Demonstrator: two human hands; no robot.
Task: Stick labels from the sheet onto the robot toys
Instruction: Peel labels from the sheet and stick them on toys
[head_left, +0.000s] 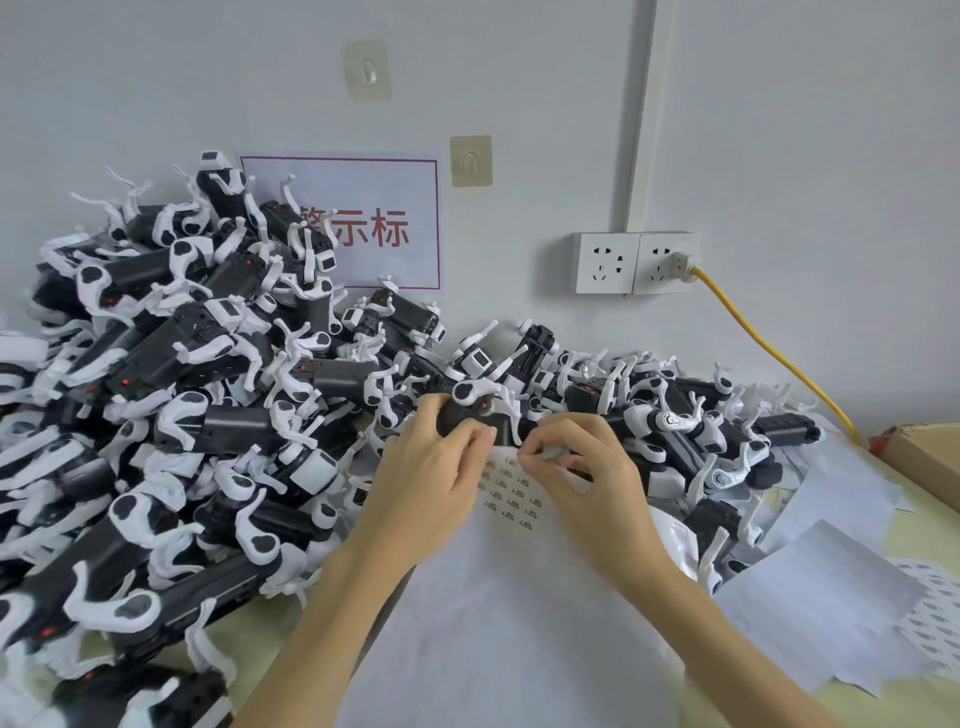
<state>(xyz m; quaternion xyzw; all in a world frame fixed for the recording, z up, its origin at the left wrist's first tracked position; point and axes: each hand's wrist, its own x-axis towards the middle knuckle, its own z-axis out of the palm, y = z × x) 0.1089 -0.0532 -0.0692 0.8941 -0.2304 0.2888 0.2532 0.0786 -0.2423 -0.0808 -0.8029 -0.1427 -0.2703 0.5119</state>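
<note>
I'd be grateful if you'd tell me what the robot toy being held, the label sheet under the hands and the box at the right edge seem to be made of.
Robot toy: moulded plastic by the look, a matt black body with smooth white legs.
Label sheet: thin white paper printed with rows of small dark labels, probably on a glossy backing.
Box: brown cardboard, dull and creased at its edge.

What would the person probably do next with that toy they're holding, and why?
Probably press the label onto the robot toy. The left hand grips the toy above the label sheet, and the right hand fingertips pinch something small beside its black body.
</note>
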